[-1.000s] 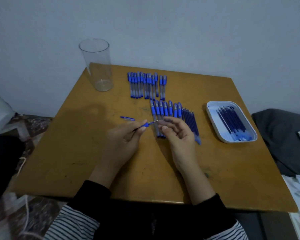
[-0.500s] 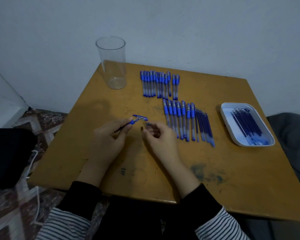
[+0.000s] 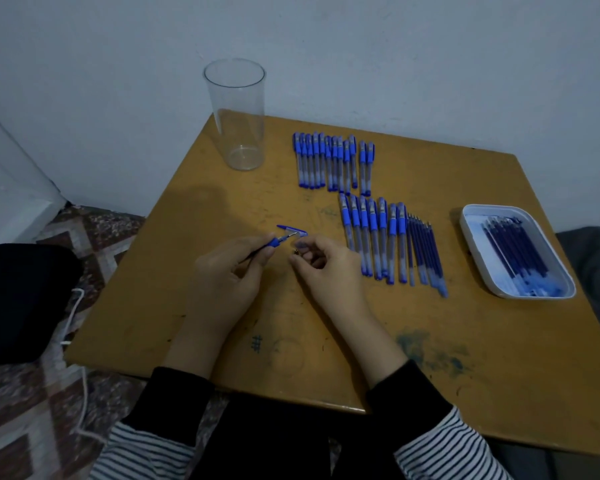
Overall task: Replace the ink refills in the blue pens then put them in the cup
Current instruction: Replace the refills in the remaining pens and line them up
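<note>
The person sits at a worn yellow-brown counter (image 3: 430, 341) pushed against a pale wall, sleeves black over striped cuffs. The left hand (image 3: 229, 271) pinches a thin pen part (image 3: 274, 242) between thumb and forefinger: a dark slim stem with a blue collar and a small metal point, aimed up and to the right. Just across from it, close but not touching, the right hand (image 3: 329, 268) has its fingers curled in, and a small dark piece (image 3: 297, 251) sits pinched at the fingertips; it is too small for me to say what it is. A loose blue cap (image 3: 291, 230) lies on the counter just beyond the two hands. The clear cup (image 3: 236, 112) stands upright at the far left corner with no pens in it. To its right a tidy row of capped blue pens (image 3: 333, 161) lies side by side, and nearer the person a second row of pens (image 3: 371, 233) lies just beside the right hand, with a bunch of bare refills (image 3: 425, 251) lined up against that row's right side. Well apart, near the right edge, a white tray (image 3: 465, 223) holds more dark blue refills. Ink smudges mark the counter near the front. On the patterned rug (image 3: 32, 410) to the left sit a black bag (image 3: 21, 299) and a white cable (image 3: 77, 306).
</note>
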The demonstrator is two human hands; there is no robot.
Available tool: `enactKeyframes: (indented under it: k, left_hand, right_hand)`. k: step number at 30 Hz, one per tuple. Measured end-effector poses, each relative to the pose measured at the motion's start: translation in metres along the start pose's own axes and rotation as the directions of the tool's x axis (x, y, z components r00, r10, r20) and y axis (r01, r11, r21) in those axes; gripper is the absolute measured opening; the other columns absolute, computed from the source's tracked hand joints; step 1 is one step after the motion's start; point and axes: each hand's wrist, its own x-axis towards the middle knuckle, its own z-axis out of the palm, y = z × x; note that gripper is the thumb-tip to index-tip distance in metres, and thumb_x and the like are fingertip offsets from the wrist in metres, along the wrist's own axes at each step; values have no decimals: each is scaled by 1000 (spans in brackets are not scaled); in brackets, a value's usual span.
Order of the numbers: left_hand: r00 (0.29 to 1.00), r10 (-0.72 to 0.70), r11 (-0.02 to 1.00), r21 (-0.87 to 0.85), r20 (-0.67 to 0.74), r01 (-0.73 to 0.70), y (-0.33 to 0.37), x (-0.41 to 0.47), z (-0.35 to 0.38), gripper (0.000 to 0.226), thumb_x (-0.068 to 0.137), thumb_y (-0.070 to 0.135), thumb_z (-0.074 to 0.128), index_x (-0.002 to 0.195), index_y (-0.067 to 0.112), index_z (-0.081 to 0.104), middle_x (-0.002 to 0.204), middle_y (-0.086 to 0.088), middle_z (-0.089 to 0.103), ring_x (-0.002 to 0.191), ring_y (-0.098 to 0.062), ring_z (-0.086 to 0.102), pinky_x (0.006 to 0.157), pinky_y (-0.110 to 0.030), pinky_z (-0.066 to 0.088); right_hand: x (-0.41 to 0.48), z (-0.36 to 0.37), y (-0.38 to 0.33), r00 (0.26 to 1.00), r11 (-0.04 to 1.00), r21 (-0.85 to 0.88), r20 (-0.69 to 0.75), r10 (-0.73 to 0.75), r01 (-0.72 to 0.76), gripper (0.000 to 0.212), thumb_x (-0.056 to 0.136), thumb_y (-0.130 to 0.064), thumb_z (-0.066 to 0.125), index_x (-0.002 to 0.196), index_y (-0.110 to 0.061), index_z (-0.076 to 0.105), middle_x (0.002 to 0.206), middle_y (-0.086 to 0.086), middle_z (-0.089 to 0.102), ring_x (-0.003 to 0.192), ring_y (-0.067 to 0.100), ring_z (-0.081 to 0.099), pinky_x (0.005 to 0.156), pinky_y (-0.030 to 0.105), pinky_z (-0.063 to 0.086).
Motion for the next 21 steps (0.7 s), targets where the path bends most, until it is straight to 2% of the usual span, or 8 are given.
enactKeyframes:
  k: [4, 8, 11, 15, 21]
  left_hand:
    - [1000, 8, 1000, 15, 17, -8, -1, -1, 0, 22, 91, 10, 73, 113, 11, 75, 107, 6, 73, 95, -1, 67, 80, -16, 54]
    - [1000, 7, 1000, 8, 9, -7, -4, -1, 1, 20, 93, 13, 72, 112, 11, 76, 107, 5, 74, 97, -4, 69, 82, -20, 55]
    - [1000, 5, 1000, -1, 15, -5, -6, -1, 2, 20, 93, 14, 71, 113, 11, 76, 106, 4, 75, 96, -4, 69, 82, -22, 56]
    - [1000, 12, 1000, -9, 13, -12, -7, -1, 2, 20, 92, 9, 73, 112, 9, 76, 105, 3, 75, 96, -4, 69, 82, -24, 57]
    - [1000, 17, 1000, -17, 11, -17, -7, -2, 2, 19, 92, 12, 72, 111, 11, 77, 105, 5, 75, 96, -3, 69, 80, -26, 57]
  right_hand:
    - [0, -1, 4, 1000, 999, 51, 4, 11, -11, 15, 87, -12, 73, 100, -18, 72, 85, -6, 66, 77, 2, 60, 71, 11, 48]
    - [-1, -5, 3, 998, 973, 223, 30, 53, -59, 18, 87, -7, 72, 100, -20, 70, 89, -8, 67, 82, 3, 62, 75, 15, 52]
    - [-1, -13, 0, 997, 921, 382, 47, 63, -77, 18, 87, -3, 70, 100, -16, 69, 92, -3, 70, 84, 3, 64, 78, 18, 54]
    - [1, -19, -1, 994, 807, 580, 45, 102, -109, 20, 88, 1, 68, 103, -12, 70, 99, 7, 73, 93, 12, 69, 84, 23, 55]
    - [1, -19, -4, 998, 781, 622, 21, 53, -55, 15, 88, 2, 68, 99, -8, 71, 94, 1, 74, 90, 10, 70, 80, 21, 55]
